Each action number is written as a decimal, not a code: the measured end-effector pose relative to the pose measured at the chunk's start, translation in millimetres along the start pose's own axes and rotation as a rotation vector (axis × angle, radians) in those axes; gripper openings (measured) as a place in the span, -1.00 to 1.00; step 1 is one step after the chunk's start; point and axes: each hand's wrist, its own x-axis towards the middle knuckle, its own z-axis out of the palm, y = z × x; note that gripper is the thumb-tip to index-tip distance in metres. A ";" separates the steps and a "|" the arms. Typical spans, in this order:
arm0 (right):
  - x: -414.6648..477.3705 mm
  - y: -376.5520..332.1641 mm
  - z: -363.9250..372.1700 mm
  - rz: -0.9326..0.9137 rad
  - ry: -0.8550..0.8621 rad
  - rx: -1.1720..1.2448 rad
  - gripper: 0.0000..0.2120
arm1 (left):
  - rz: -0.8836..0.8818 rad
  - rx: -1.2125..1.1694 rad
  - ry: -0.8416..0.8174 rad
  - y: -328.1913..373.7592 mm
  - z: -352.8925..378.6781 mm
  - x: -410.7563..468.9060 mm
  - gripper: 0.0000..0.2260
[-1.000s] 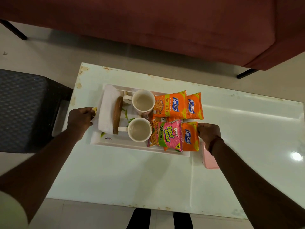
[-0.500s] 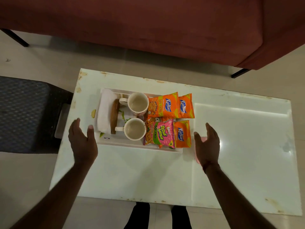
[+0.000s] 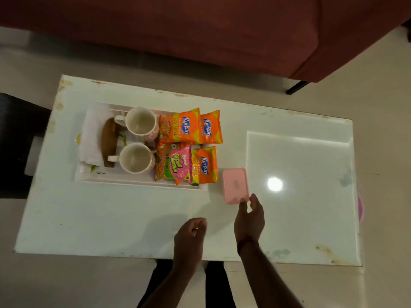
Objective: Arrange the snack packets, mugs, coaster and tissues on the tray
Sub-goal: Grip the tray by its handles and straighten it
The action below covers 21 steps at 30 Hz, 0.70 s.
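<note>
1. Now that both hands have let go of the tray's ends and drawn back toward the near edge of the surface [image 3: 111,218], neither one holds any of the task's things.
2. The left hand [image 3: 191,232] hovers over the surface with its fingers loosely curled and holds nothing.
3. The right hand [image 3: 249,218] has swung toward a pink box [image 3: 235,185]. Its fingers are stretched out, with the tips at the box's near edge. No grip shows.
4. The pink box lies flat on the surface, just beside the tray's right end and outside it.
5. The tray [image 3: 138,180] sits on the left half of the surface, about where it was a second ago.
6. In its near row, from the left, are a mug [image 3: 135,158], a pink snack packet [image 3: 175,165] and an orange packet [image 3: 205,165].
7. At its left end the folded tissues [image 3: 90,138] lie under the brown coaster [image 3: 109,143], which is propped at a tilt.
8. In the far row are the second mug [image 3: 140,124] and two more orange packets [image 3: 180,127], overlapping.
9. With every named thing on the tray and the hands off it, the arranging looks finished. The reach for the box looks like tidying beside the tray.
10. Beyond the surface is a red sofa [image 3: 178,30].
</note>
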 end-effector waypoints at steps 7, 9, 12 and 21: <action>37.4 2.4 -14.8 0.021 -0.067 0.072 -0.81 | -0.061 -0.137 0.060 47.2 63.7 26.8 -0.68; 42.6 3.2 -17.2 0.015 -0.092 0.068 -0.83 | -0.055 -0.113 0.094 53.5 73.1 33.4 -0.68; 46.4 4.2 -19.5 0.008 -0.143 0.045 -0.82 | -0.037 -0.061 0.166 56.8 79.1 37.5 -0.77; 61.8 -18.7 -17.9 -0.041 -0.142 0.058 -0.81 | 0.126 0.061 0.257 82.9 82.5 50.8 -0.78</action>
